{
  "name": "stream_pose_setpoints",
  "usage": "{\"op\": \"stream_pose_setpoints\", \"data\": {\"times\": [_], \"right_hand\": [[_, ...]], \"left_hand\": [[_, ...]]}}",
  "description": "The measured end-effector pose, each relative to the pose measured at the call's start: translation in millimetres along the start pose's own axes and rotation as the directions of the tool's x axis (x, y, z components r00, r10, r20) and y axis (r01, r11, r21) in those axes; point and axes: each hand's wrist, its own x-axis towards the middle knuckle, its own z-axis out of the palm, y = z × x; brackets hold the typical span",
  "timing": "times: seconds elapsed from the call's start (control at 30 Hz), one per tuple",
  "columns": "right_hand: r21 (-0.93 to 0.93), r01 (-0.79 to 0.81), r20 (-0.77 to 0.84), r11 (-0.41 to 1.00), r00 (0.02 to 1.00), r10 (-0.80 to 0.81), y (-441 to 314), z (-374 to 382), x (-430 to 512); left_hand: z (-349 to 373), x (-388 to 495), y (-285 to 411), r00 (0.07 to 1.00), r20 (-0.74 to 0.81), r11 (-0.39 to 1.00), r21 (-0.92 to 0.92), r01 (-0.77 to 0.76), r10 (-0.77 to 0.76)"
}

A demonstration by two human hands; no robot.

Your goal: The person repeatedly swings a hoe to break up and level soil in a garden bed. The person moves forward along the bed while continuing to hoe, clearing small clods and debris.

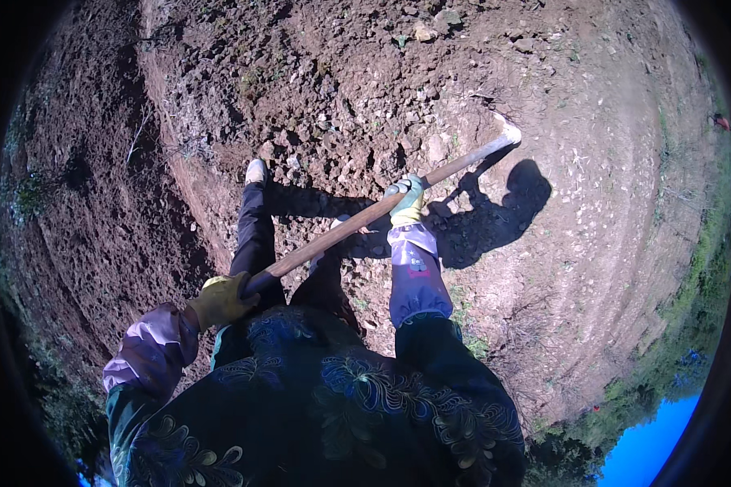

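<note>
A long wooden-handled hoe lies slantwise across the view before me. My left hand, in a yellow work glove, is closed around the lower end of its handle near my waist. Farther up the shaft, my right hand, in a pale green and yellow glove, grips it. The metal head is at the upper right, at or just above the reddish soil; whether it touches cannot be told. Purple sleeve covers are on both forearms.
Broken, stony soil spreads in front of my feet. A shoe stands on the clods. At left runs an earth ridge beside a shaded strip. Dry twigs lie there. Green plants edge the ground at right.
</note>
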Motion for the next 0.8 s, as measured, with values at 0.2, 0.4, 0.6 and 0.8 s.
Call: {"op": "stream_pose_setpoints", "data": {"times": [0.2, 0.4, 0.6, 0.8], "right_hand": [[0.047, -0.394, -0.307, 0.918, 0.869, 0.389, 151, 30, -105], [0.078, -0.509, -0.508, 0.857, 0.72, 0.473, 198, 34, -138], [0.087, -0.442, -0.348, 0.893, 0.826, 0.443, 133, 28, -122], [0.041, -0.3, -0.25, 0.953, 0.92, 0.3, 8, 22, -84]], "left_hand": [[21, -96, -102, 0.9, -0.386, 0.944, 0.17, 0.283, -0.201], [59, -145, -116, 0.847, -0.514, 0.896, 0.303, 0.326, -0.134], [59, -77, -131, 0.878, -0.475, 0.944, 0.263, 0.202, -0.056], [41, 45, -95, 0.903, -0.397, 0.961, 0.269, -0.059, 0.166]]}}
